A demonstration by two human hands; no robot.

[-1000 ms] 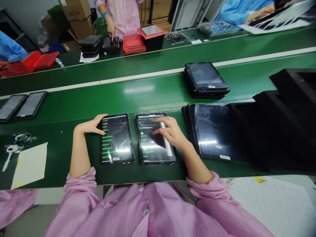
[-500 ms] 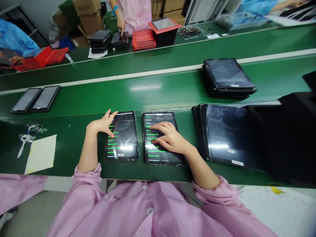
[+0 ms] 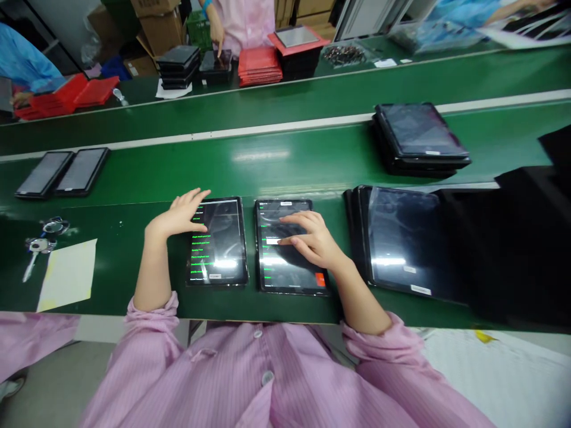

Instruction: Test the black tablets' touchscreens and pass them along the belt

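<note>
Two black tablets lie side by side on the green bench, screens up and lit. The left tablet [image 3: 223, 246] shows a list of green text lines. On the right tablet [image 3: 285, 270] there are green lines, a small white box and a red square low at the right. My left hand [image 3: 176, 215] is spread, thumb and fingers over the left tablet's upper left edge; whether it touches the glass I cannot tell. My right hand [image 3: 314, 241] has its fingers stretched out over the right tablet, the thumb at the white box. Neither hand grips anything.
Tablet stacks stand at the right [image 3: 410, 238] and on the far strip [image 3: 422, 137]. Two more tablets [image 3: 82, 171] lie at the left, above a yellowish paper sheet [image 3: 69, 273] and keys [image 3: 40, 245]. Across the bench, a co-worker's hand [image 3: 217, 32] touches a tablet near red cases [image 3: 260, 66].
The right tablet's screen has changed from the green list to one with a white box and a red square. Both hands have shifted slightly; the left list has scrolled.
</note>
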